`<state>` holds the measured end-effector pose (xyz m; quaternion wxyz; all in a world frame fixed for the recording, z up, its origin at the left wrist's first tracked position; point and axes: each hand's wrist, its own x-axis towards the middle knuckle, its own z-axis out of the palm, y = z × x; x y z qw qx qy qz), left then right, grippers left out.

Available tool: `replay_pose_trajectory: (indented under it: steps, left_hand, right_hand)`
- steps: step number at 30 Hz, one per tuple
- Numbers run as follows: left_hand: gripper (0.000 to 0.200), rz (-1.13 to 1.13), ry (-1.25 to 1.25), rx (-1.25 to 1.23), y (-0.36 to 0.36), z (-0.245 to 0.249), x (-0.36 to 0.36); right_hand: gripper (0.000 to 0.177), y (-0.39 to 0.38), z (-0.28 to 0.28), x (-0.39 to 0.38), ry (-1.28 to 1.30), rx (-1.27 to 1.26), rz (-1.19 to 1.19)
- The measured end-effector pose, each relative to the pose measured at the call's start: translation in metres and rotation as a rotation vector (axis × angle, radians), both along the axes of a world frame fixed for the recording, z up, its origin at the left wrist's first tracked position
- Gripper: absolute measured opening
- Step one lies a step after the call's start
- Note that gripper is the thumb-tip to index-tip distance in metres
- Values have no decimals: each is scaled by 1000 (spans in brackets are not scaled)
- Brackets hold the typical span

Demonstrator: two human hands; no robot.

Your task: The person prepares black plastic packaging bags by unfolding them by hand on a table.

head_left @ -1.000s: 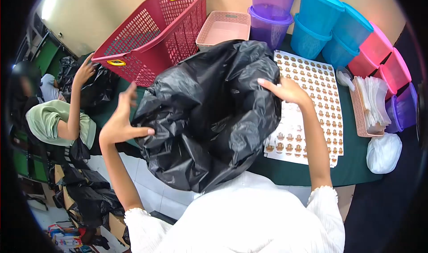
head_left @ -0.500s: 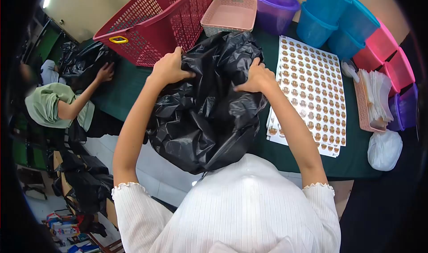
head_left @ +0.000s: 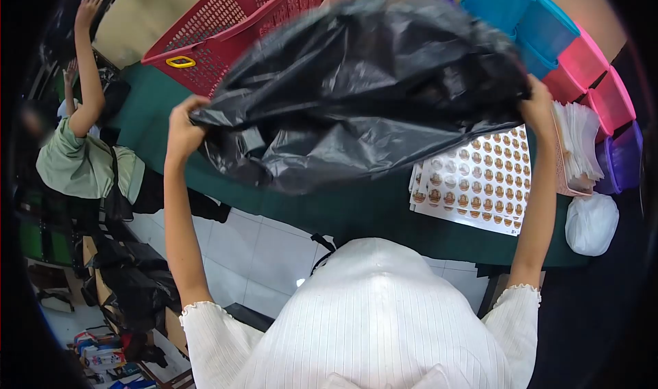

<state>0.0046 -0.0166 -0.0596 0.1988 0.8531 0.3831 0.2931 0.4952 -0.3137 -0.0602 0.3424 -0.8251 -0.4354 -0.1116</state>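
A large black plastic bag [head_left: 356, 94] is stretched wide between my two hands above the green-covered table. My left hand [head_left: 185, 128] is closed on its left end, and my right hand [head_left: 538, 104] grips the opposite end. Its mouth gapes a little along the side facing me, and motion blurs the upper edge. Part of a stack of printed sticker sheets [head_left: 473, 183] is hidden under the bag's right side.
A maroon basket [head_left: 226, 32] stands behind the bag. Teal tubs [head_left: 497, 5], pink tubs [head_left: 576, 60] and a white plastic bundle [head_left: 591, 226] line the right. At left, a co-worker in green [head_left: 86, 156] raises both arms. The green tablecloth [head_left: 343, 214] covers the table.
The bag went from a crumpled heap near my body to a wide spread, lifted and pushed away. My hands moved apart. The co-worker's arms rose.
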Motion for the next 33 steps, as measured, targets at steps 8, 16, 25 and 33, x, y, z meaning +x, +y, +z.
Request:
replay_pose_trajectory:
  steps: [8,16,25,33]
  left_hand:
    - [40,96,-442,431,-49,-75,41]
    - [46,109,-26,392,-102,-108,33]
    - [23,-455,-151,52,-137,-113,148]
    - [42,-257,213,338,-121,-198,201]
  right_hand:
    - [37,-37,-68,4,-217,485,148]
    - [63,-87,-118,-59,250,-531,-141]
    - [24,-28,0,-179,438,-231,897]
    - [50,97,-132,-144,94,-326,518]
